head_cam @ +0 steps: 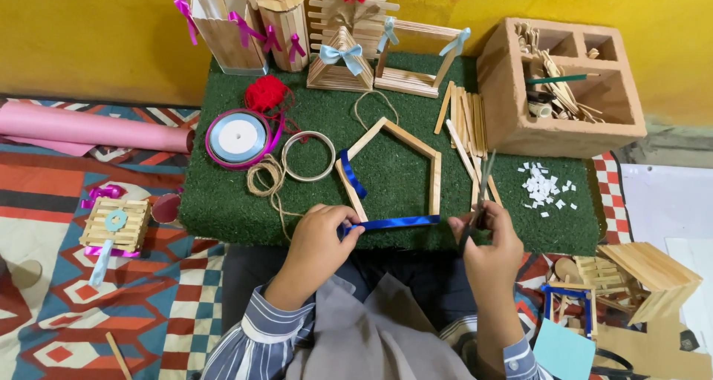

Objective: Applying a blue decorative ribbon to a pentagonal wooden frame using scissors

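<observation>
My left hand (321, 239) pinches one end of a shiny blue ribbon (397, 222) that stretches to the right over the near edge of a green turf mat (394, 168). My right hand (490, 243) grips a pair of scissors (479, 198) whose blades point up and away, just past the ribbon's right end. Behind the ribbon lies a house-shaped frame of wooden sticks (394, 165), with another piece of blue ribbon (352, 174) draped on its left side.
On the mat are ribbon spools (238, 137), red yarn (266, 93), twine (269, 178), a wooden ring (308, 156), loose sticks (466, 124), white paper bits (546, 185) and a hollow clay brick (561, 87) with tools. Stick crafts stand behind and at both sides; a pink roll (89, 126) lies left.
</observation>
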